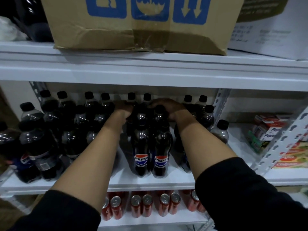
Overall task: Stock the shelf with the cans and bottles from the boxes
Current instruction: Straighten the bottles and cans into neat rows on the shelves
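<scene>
Several dark Pepsi bottles with black caps stand in rows on the white middle shelf. Both my arms reach deep into the shelf. My left hand lies against the bottles in the back middle, its fingers hidden in shadow. My right hand curls over the cap and shoulder of a bottle in the row behind the two front labelled bottles. Red cans stand in rows on the shelf below.
A brown cardboard box with blue symbols sits on the top shelf, a white box beside it. To the right, past a perforated metal upright, lie small packets and a printed carton. More bottles crowd the left.
</scene>
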